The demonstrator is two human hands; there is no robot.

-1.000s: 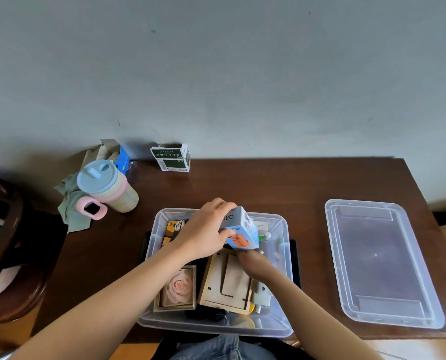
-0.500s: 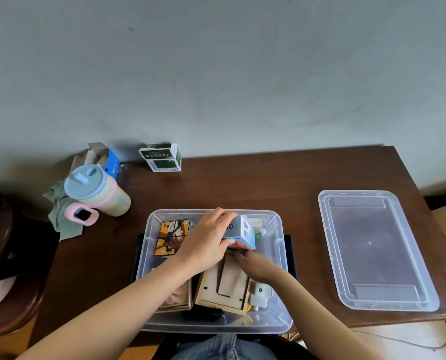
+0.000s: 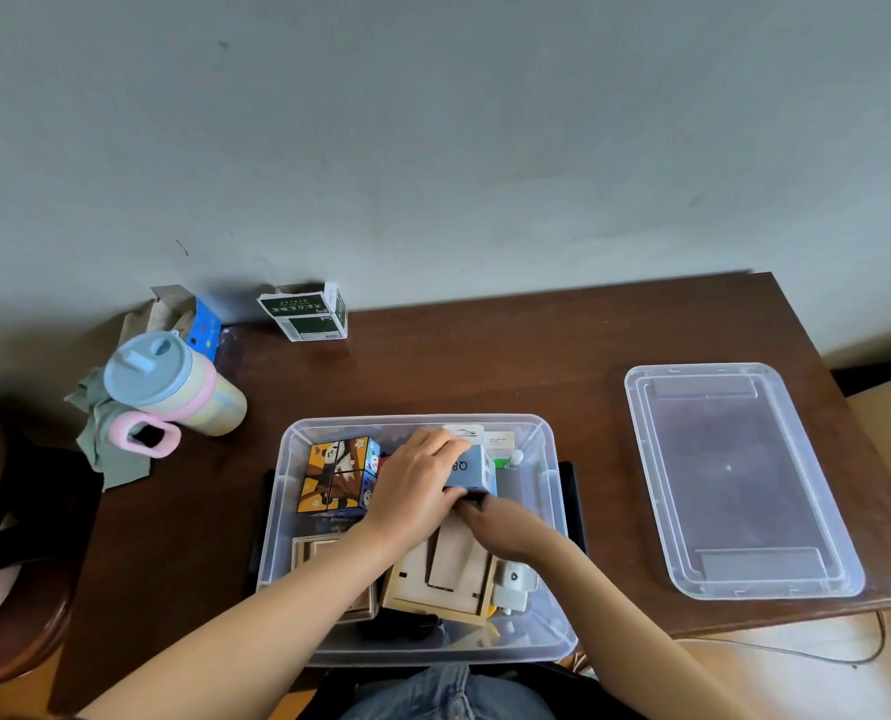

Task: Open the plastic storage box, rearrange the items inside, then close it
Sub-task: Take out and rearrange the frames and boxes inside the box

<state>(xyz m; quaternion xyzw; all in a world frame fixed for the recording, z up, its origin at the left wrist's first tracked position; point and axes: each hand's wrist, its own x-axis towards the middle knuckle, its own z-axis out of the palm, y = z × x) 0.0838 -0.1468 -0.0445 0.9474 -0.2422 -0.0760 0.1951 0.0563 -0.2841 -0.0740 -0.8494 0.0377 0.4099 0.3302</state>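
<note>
The clear plastic storage box (image 3: 547, 444) stands open at the table's near edge, its clear lid (image 3: 734, 480) lying flat to the right. My left hand (image 3: 415, 491) grips a small light-blue carton (image 3: 472, 472) at the box's far middle, low among the items. My right hand (image 3: 506, 524) reaches under the carton's near side; its fingers are hidden. A panda picture cube (image 3: 337, 475) sits at the far left inside. A wooden board piece (image 3: 443, 574) and a framed item (image 3: 324, 556) lie nearer me.
A pastel cup with a blue lid (image 3: 173, 387) lies on a grey cloth (image 3: 106, 439) at the table's left. A green-and-white carton (image 3: 306, 317) stands by the wall. A dark chair (image 3: 12, 563) is at the left. A cable (image 3: 796, 652) runs on the floor at right.
My left hand has lowered the blue carton into the far middle of the box. The panda cube has come into full view. My right hand stays beneath the carton.
</note>
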